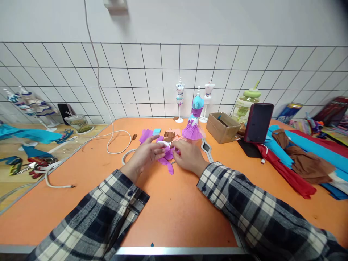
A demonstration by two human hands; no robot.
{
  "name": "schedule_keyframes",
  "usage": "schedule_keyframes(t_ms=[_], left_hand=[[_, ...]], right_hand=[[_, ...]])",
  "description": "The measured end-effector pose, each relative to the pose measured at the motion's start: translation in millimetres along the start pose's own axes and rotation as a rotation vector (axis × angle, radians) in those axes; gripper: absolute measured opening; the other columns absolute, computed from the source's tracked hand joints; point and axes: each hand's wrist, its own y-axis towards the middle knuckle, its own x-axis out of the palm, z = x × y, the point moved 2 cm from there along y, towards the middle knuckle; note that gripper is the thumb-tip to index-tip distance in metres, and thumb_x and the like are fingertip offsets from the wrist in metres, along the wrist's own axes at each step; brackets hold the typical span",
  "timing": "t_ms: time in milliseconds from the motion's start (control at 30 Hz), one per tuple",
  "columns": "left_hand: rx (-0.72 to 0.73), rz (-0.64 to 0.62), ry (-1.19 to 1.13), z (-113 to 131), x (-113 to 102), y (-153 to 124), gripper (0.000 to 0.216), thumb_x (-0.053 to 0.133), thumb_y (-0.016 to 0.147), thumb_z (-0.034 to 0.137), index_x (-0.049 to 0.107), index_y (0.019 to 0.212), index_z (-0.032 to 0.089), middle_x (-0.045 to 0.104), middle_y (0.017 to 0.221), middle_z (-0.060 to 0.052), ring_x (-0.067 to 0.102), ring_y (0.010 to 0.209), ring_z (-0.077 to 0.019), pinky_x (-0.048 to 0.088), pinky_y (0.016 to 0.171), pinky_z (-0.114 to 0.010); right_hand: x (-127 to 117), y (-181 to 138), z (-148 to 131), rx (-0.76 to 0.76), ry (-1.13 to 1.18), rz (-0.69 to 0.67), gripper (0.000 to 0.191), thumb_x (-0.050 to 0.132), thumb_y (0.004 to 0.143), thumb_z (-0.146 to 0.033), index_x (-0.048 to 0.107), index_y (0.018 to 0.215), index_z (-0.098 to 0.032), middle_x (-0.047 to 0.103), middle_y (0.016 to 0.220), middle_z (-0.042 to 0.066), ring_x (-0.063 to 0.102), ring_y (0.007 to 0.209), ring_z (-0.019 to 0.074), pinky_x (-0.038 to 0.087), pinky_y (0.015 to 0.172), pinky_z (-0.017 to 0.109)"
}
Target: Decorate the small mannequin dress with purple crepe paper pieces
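Purple scraps (169, 155) are lying on the desk (174, 217) in the head view, left of the dress form (193, 121). Left of that form, the left hand (144, 154) is spreading its fingers loosely beside them; the right hand (190, 156), just before the form, is bending its fingers, possibly gripping something: I cannot tell. Right of the form, a box (220, 132) is standing.

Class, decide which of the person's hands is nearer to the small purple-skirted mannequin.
Right. The right hand is just in front of the purple-skirted mannequin; the left hand is farther off to the left, beside the purple scraps.
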Motion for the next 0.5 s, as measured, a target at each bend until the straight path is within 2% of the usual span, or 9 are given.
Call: schedule_keyframes(t_ms=[100,200,300,367,500], left_hand=[[0.006,-0.04,0.491,-11,-3,1,0.089,0.081,0.055,0.013,0.037,0.132,0.021,0.063,0.077,0.003,0.067,0.072,-0.0197,0.053,0.069,-0.033],[0.118,0.012,0.867,-19,-12,7,0.099,0.079,0.053,0.012,0.031,0.139,0.021,0.057,0.072,0.006,0.063,0.067,-0.0196,0.048,0.061,-0.03],[0.222,0.028,1.024,-24,-20,15,0.094,0.071,0.06,0.012,0.029,0.143,0.02,0.058,0.077,0.003,0.063,0.069,-0.0199,0.048,0.061,-0.03],[0.289,0.049,1.064,-25,-25,22,0.088,0.067,0.064,0.011,0.029,0.143,0.019,0.062,0.089,-0.002,0.065,0.075,-0.0207,0.05,0.067,-0.032],[0.513,0.221,1.22,-22,-30,32,0.074,0.065,0.07,0.014,0.038,0.14,0.017,0.058,0.125,-0.017,0.061,0.111,-0.03,0.049,0.092,-0.042]], right_hand=[[1,-2,2,-0.061,-0.124,-0.069,0.026,0.048,0.095,-0.019,0.067,0.112,-0.021,0.068,0.104,0.008,0.062,0.095,0.022,0.041,0.068,0.03],[4,-2,-1,-0.128,-0.177,-0.128,0.029,0.046,0.097,-0.021,0.069,0.115,-0.023,0.068,0.102,0.009,0.062,0.093,0.0229,0.039,0.064,0.031],[9,-1,-4,-0.158,-0.204,-0.196,0.028,0.047,0.099,-0.03,0.071,0.113,-0.024,0.07,0.1,0.008,0.062,0.094,0.025,0.04,0.064,0.032],[12,0,-4,-0.141,-0.223,-0.237,0.028,0.049,0.099,-0.033,0.072,0.107,-0.021,0.071,0.099,0.01,0.062,0.096,0.0265,0.041,0.066,0.033],[15,0,0,-0.106,-0.234,-0.248,0.027,0.047,0.099,-0.026,0.074,0.101,-0.018,0.072,0.099,0.012,0.063,0.098,0.0267,0.042,0.068,0.033]])
